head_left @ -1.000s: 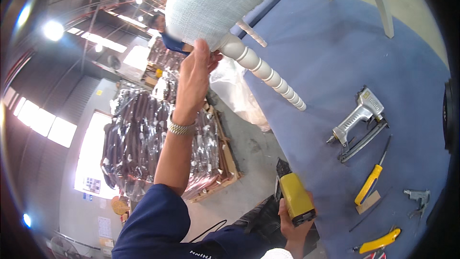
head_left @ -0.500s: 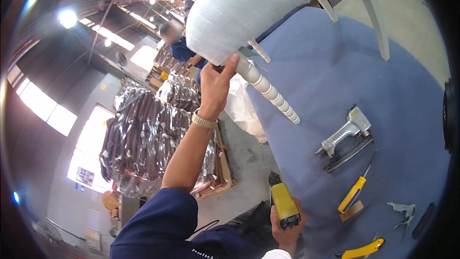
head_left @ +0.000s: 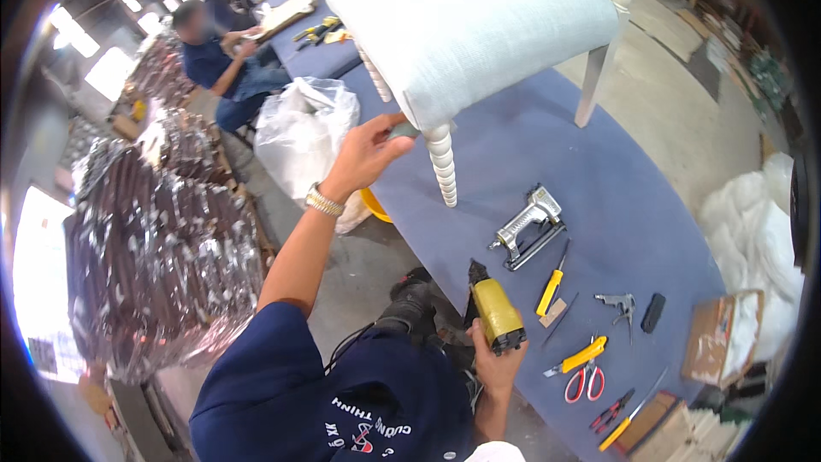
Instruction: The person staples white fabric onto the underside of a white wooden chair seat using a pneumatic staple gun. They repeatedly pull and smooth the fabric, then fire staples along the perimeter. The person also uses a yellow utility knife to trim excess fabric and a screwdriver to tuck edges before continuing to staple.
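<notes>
A chair with a pale, cloth-covered seat (head_left: 505, 30) and white legs stands on the blue-covered table. My left hand (head_left: 369, 154) is at the seat's near-left corner, beside the turned front leg (head_left: 440, 162). A grey-green flap (head_left: 404, 130) shows between its thumb and fingers; some fingertips are hidden behind the corner. Low over the table's near edge, my right hand (head_left: 498, 368) grips a yellow-and-black staple gun (head_left: 496, 308), its black nose pointing away from me. A silver staple gun (head_left: 530, 227) lies on the table between the chair and my right hand.
On the table (head_left: 633, 205) lie a yellow screwdriver (head_left: 552, 291), a yellow utility knife (head_left: 581, 357), red-handled scissors (head_left: 585, 381) and an air blow gun (head_left: 617, 304). A cardboard box (head_left: 723, 338) sits at the right. Plastic-wrapped bundles (head_left: 162, 248) stand left; two people work beyond.
My view has swung right and down, showing more of the table and chair. My left thumb has come off the seat corner by the leg. The yellow-and-black staple gun stays in my right hand.
</notes>
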`<action>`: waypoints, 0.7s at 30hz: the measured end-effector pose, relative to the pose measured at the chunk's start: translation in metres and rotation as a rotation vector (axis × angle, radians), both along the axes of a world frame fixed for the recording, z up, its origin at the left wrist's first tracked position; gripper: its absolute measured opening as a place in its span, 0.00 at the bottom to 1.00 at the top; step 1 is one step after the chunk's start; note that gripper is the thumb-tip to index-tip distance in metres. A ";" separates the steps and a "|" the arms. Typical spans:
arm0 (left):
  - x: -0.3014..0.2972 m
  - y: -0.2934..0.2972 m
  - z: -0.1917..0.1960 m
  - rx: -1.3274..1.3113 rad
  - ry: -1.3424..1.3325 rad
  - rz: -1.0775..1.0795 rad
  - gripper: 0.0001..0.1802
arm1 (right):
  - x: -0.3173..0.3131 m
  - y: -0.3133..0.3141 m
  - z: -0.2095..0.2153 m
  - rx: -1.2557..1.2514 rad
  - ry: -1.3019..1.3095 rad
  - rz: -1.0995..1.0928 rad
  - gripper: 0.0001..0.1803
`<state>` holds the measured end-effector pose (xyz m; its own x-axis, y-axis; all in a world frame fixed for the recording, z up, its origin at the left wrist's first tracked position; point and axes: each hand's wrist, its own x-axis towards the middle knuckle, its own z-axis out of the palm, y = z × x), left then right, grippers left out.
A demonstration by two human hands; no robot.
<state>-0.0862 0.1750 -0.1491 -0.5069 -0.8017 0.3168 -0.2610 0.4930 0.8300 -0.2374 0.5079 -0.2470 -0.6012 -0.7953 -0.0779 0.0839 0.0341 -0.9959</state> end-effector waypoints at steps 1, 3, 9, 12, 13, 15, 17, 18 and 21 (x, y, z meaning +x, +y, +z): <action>0.017 -0.008 0.001 -0.070 -0.073 0.005 0.20 | 0.006 -0.009 0.006 -0.007 -0.026 -0.058 0.13; 0.049 -0.030 -0.003 -0.219 -0.180 -0.023 0.12 | 0.021 -0.027 0.014 -0.024 -0.026 -0.137 0.12; 0.059 -0.076 0.020 -0.253 -0.286 -0.391 0.11 | 0.092 -0.094 0.035 0.067 0.039 -0.478 0.13; 0.049 -0.096 0.024 -0.346 -0.163 -0.686 0.12 | 0.147 -0.105 0.051 0.026 0.129 -0.550 0.16; 0.043 -0.102 0.028 -0.352 -0.160 -0.740 0.12 | 0.163 -0.109 0.050 0.000 0.141 -0.575 0.18; 0.029 -0.109 0.035 -0.359 -0.151 -0.849 0.11 | 0.197 -0.125 0.054 0.059 0.124 -0.707 0.15; 0.024 -0.116 0.029 -0.298 -0.048 -0.877 0.12 | 0.216 -0.124 0.026 0.174 0.293 -0.738 0.17; 0.018 -0.118 0.024 -0.263 0.007 -0.905 0.13 | 0.227 -0.126 0.021 0.190 0.288 -0.749 0.18; 0.008 -0.118 0.014 -0.137 0.187 -0.874 0.13 | 0.256 -0.149 0.028 0.208 0.025 -0.802 0.20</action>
<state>-0.0778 0.0573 -0.1354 -0.8478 -0.1042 0.5199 0.3865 0.5498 0.7405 0.0191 0.3586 -0.2190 -0.9833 -0.0948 -0.1553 0.1393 0.1569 -0.9777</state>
